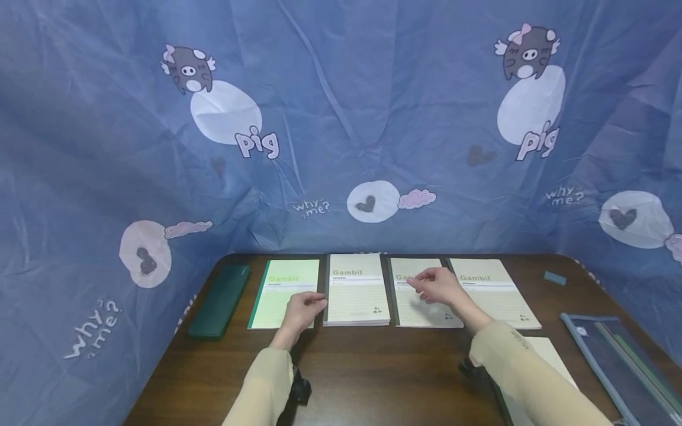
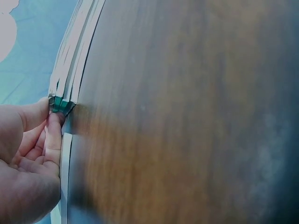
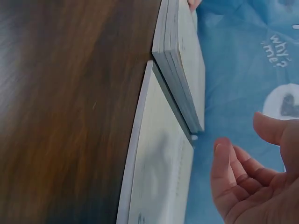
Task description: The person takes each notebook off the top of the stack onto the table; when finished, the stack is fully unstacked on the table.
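My left hand (image 1: 303, 310) is at the left edge of a stack of cream "Gambit" notebooks (image 1: 356, 296). In the left wrist view, thumb and forefinger pinch the dark green spine corner of that stack (image 2: 70, 70). Under the left hand lies a notebook with a bright green spine (image 1: 285, 275). My right hand (image 1: 439, 288) hovers above a notebook with a dark spine (image 1: 426, 313), thumb and fingers apart and loosely bent, holding nothing. In the right wrist view, this notebook (image 3: 159, 154) lies beside the thicker stack. Farther right is another cream notebook (image 1: 495, 302).
A dark green case (image 1: 221, 302) lies at the table's left. At right are a small blue eraser-like block (image 1: 555, 278) and a blue-edged mesh pouch (image 1: 613, 355). Another notebook (image 1: 551, 355) lies partly under the right sleeve. Blue printed fabric (image 1: 341, 118) hangs behind the brown table (image 1: 373, 378).
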{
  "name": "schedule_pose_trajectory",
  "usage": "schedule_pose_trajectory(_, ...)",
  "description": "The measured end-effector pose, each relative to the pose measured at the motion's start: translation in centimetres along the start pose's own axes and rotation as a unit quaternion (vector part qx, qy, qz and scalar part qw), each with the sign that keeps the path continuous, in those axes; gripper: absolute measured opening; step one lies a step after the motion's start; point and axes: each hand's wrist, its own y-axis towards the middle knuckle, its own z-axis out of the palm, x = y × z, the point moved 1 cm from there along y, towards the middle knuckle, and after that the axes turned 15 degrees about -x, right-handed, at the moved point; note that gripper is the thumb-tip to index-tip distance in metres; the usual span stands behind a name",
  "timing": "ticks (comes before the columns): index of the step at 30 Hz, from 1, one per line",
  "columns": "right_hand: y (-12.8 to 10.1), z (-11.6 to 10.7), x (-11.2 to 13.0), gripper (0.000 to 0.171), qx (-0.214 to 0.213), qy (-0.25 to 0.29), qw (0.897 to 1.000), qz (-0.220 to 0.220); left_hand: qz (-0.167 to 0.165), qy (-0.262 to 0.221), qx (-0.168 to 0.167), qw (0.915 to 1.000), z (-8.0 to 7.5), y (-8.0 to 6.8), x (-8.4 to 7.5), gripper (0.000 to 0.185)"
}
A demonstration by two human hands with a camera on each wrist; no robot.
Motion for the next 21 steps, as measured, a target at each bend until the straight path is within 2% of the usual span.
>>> schedule_pose_trajectory(5, 1.3, 2.6, 0.4, 0.04, -0.027, 0.027, 0.999, 0.031, 0.001, -0.003, 0.001, 1.0, 0.2, -0.1, 0.0, 0.031)
schedule_pose_trajectory(9, 1.8, 4.6, 0.3, 0.041, -0.039, 0.023, 0.998, 0.04, 0.004, -0.004, 0.004, 1.0, 0.1, -0.1, 0.1, 0.032)
schedule_pose_trajectory(13, 1.8, 6.4, 0.3, 0.04, -0.045, 0.011, 0.998, 0.036, 0.003, -0.006, 0.004, 1.0, 0.0, 0.0, 0.1, 0.032)
schedule_pose_trajectory(21, 1.1, 8.9, 0.8, 0.043, -0.06, -0.039, 0.997, -0.001, -0.001, -0.004, 0.004, 1.0, 0.2, 0.1, 0.2, 0.032)
